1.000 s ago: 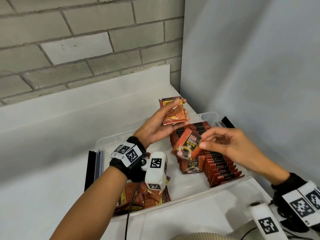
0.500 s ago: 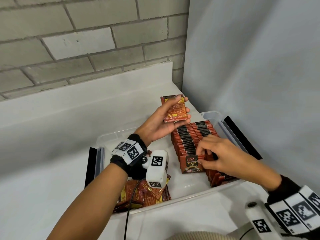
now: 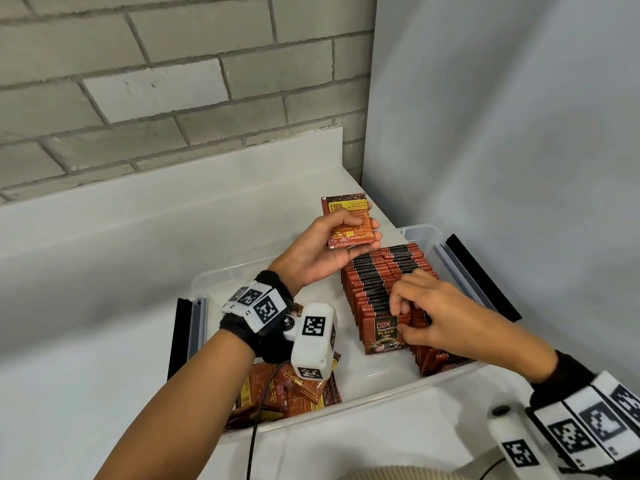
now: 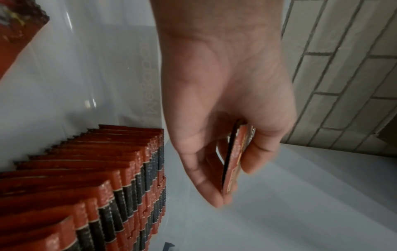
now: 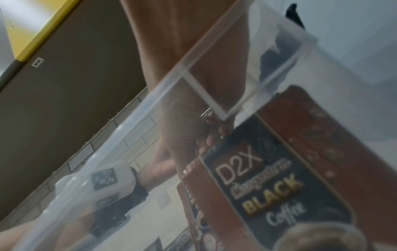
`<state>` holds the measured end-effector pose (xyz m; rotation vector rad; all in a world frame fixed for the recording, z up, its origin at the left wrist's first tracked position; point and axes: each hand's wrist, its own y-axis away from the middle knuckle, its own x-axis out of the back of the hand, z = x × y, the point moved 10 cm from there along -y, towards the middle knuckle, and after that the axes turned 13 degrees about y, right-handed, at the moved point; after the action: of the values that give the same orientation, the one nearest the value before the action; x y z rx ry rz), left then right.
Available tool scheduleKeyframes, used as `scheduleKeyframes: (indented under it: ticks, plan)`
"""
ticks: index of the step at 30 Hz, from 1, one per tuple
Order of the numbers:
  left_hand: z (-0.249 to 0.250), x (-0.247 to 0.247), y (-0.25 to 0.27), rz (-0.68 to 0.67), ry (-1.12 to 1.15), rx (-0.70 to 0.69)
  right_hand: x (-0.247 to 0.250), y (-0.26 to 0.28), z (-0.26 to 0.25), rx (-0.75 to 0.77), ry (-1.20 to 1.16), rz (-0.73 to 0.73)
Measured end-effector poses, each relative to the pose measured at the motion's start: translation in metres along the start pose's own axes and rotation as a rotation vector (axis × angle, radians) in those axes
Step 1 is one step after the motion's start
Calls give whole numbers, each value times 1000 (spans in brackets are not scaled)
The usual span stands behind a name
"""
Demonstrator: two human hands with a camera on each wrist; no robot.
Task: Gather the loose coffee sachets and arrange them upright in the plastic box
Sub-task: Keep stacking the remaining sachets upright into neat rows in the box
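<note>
While the right hand (image 3: 436,315) works at the near end of the upright row of sachets (image 3: 384,275) inside the plastic box (image 3: 420,233), its fingertips pinch the top edge of the front sachet (image 3: 386,336), which stands with its printed face toward the person. The left hand (image 3: 325,252) is raised beyond and to the left of that row, thumb and fingers closed on a small flat stack of held sachets (image 3: 349,220); the left wrist view shows more than one packet edge-on between thumb and fingers (image 4: 233,159), though how many I cannot tell. That stack lies up and away from the right hand, across the top of the row, its long axis roughly in line with the forearm that carries it. So the next packet, as I judge it, has to pass from the left hand down toward the right, which is the nearer to the row's open front. A heap of loose sachets (image 3: 298,393) lies flat in the box's near left corner, under the left wrist and well apart from the right hand. The box sits on the white desk (image 3: 104,271).
</note>
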<state>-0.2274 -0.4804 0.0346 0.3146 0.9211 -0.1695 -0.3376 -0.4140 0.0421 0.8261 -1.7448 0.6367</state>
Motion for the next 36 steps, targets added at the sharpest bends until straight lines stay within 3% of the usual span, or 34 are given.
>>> scheduleKeyframes:
  ticks: [11,16,19,27,36]
  plan:
    - [3,-9,2,-32,-24,-29,3,2,1,-43,-90,-15]
    - [-7,-16,6,-92,-203,24,32,2,26,-277,-419,271]
    - [-17,-23,7,-144,-265,64,35,2,41,-387,-595,367]
    - [-26,-27,7,-166,-338,80,40,2,43,-354,-700,468]
    - [-36,-21,3,-84,-209,180,66,20,51,-367,-841,761]
